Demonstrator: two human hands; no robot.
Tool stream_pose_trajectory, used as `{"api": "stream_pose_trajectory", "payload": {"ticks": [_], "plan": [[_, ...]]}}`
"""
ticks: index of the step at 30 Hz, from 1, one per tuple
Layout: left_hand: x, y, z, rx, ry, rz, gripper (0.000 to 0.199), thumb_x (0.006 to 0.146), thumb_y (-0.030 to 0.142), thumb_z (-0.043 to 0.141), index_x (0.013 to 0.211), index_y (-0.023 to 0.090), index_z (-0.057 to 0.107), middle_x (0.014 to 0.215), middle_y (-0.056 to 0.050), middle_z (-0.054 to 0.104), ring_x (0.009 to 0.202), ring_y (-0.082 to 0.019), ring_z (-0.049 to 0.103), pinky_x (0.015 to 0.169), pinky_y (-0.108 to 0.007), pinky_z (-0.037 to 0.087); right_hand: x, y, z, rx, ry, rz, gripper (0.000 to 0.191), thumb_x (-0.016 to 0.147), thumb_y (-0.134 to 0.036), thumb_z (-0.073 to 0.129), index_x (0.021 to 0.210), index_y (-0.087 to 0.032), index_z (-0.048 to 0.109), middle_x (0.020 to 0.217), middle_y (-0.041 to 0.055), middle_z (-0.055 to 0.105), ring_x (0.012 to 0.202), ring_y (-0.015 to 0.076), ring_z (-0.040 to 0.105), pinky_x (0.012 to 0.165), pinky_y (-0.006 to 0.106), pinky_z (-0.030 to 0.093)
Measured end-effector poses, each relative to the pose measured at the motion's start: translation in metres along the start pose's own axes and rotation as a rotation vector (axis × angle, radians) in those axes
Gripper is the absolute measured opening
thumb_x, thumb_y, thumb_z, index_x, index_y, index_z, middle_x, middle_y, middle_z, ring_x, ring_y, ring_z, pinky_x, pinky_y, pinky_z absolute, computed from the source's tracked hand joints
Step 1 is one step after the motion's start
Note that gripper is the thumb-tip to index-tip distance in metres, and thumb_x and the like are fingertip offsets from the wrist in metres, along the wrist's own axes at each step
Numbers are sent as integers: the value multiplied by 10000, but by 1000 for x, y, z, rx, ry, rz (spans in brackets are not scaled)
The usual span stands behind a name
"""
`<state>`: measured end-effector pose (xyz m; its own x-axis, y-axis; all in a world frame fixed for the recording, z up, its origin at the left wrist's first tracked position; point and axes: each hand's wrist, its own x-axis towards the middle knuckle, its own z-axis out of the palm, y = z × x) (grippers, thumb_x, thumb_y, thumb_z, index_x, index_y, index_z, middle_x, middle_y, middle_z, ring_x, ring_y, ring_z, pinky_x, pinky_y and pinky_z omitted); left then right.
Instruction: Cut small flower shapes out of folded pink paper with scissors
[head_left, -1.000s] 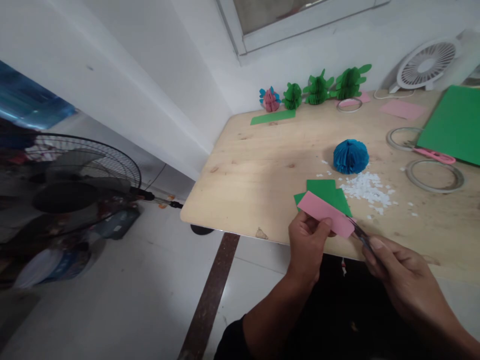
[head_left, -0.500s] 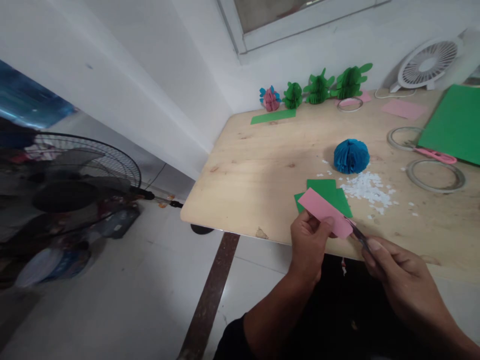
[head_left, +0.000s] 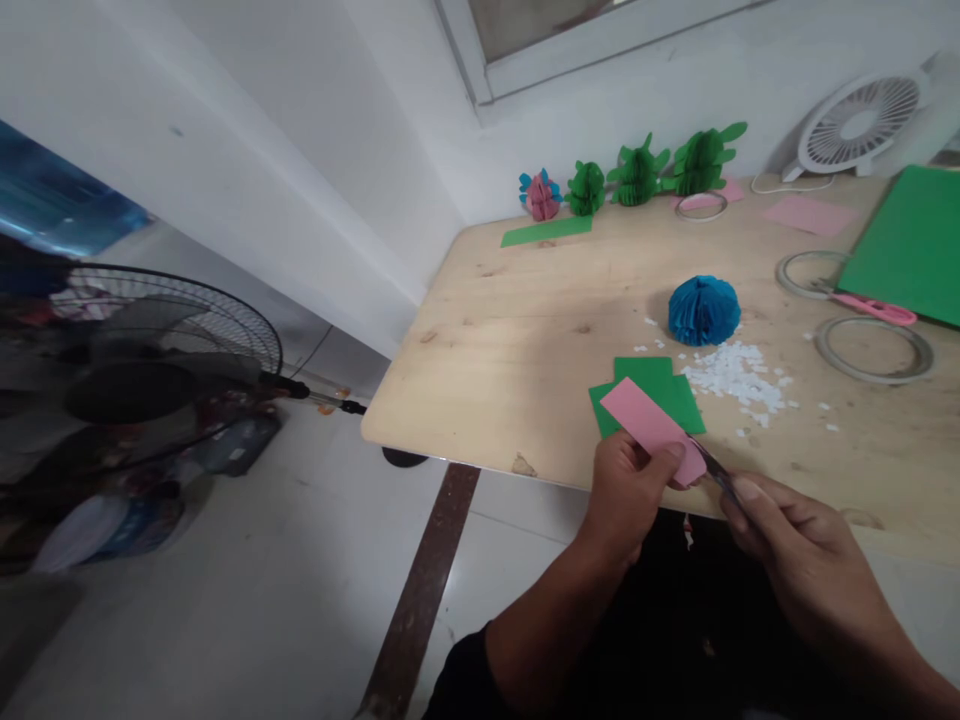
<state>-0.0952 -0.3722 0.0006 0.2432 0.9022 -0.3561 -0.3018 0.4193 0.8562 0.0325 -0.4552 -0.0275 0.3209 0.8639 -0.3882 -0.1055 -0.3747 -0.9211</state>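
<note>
Between thumb and fingers, my left hand (head_left: 630,485) pinches a strip of pink paper (head_left: 643,420) near its lower end. My right hand (head_left: 787,530) is closed around a pair of scissors (head_left: 718,472), whose handles are hidden in the fingers. The blades meet the right edge of the pink strip. Just behind the strip lie pieces of green paper (head_left: 651,376) on the wooden table (head_left: 487,370). A blue pleated paper ball (head_left: 703,311) stands farther back, with small white paper bits (head_left: 739,378) scattered in front of it.
Along the wall stand a pink-and-blue paper figure (head_left: 541,195) and several green ones (head_left: 636,172). Rolls of tape (head_left: 874,350), a pink-handled tool (head_left: 876,307), green sheets (head_left: 911,245) and a small white fan (head_left: 859,125) are at the right. A floor fan (head_left: 172,340) stands left of the table.
My left hand has shifted slightly right along with the pink paper, and its thumb now lies closer to the scissor blades. The right hand has barely moved.
</note>
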Motion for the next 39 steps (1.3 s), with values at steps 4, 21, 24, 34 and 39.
{"api": "stream_pose_trajectory", "payload": {"ticks": [4,21,24,34,39], "plan": [[0,0,-1,21,-24,-13,307,660,410,811,664,122,708,618,-50,662,559,-114,548,561,-237,444,0,-2,0,-1,-3,8,456,854,-593,650,604,-231,532,553,-24,425,526,140,333,473,282,280],[-2,1,0,-15,-47,-40,262,667,370,793,678,126,699,616,-47,673,557,-123,583,569,-244,461,-2,-8,7,-98,43,-69,506,854,-637,609,579,-225,503,537,-25,417,501,131,340,469,271,280],[-3,0,-1,-9,-82,-45,234,684,349,776,685,126,704,627,-56,683,559,-121,581,567,-241,458,-2,-7,6,-71,19,-36,486,864,-619,611,595,-225,514,542,-27,417,507,131,335,469,268,271],[-5,-1,1,-17,-108,-54,258,689,369,786,713,126,700,657,-39,657,573,-113,561,574,-241,444,-3,-8,8,-36,47,-58,465,859,-601,634,613,-222,527,556,-23,439,511,128,359,461,258,295],[-5,-2,0,-15,-100,-61,278,695,380,802,703,121,701,643,-35,651,569,-102,549,583,-235,451,-3,-6,8,-35,83,-48,422,817,-598,678,653,-220,589,571,-15,480,522,134,408,458,253,343]]}}
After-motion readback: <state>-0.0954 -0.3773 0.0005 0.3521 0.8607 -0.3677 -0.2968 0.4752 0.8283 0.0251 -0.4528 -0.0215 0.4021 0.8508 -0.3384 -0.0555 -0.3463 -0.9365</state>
